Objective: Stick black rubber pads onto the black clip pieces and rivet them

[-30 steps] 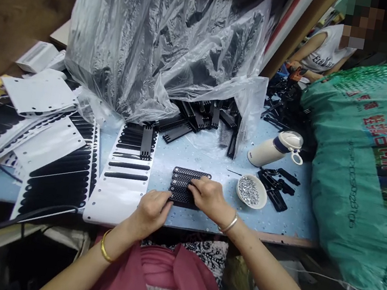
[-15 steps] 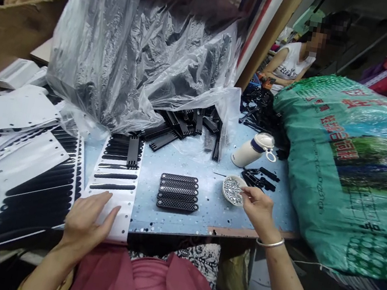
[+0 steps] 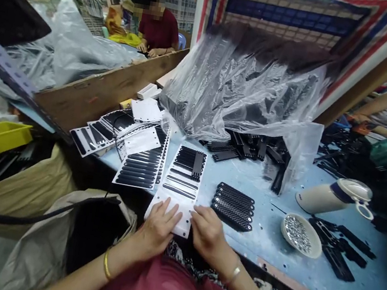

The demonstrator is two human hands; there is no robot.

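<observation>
My left hand lies flat with its fingers spread on the white backing sheet, near its front end. Rows of black adhesive strips are stuck on the sheet, and a black slotted plastic piece rests across its upper part. My right hand is at the sheet's right edge, fingers curled and thumb pinched in; whatever is between the fingertips is too small to make out. Just beyond it, several black pieces with a mesh pattern lie side by side on the blue table.
A bowl of small silvery parts sits at the right, beside loose black parts and a white bottle. A plastic bag spills black pieces at the back. More strip sheets lie left. Co-workers sit beyond on both sides.
My right hand has moved from the bowl leftward to the sheet's edge. My left hand stays on the sheet. The view has swung to the left.
</observation>
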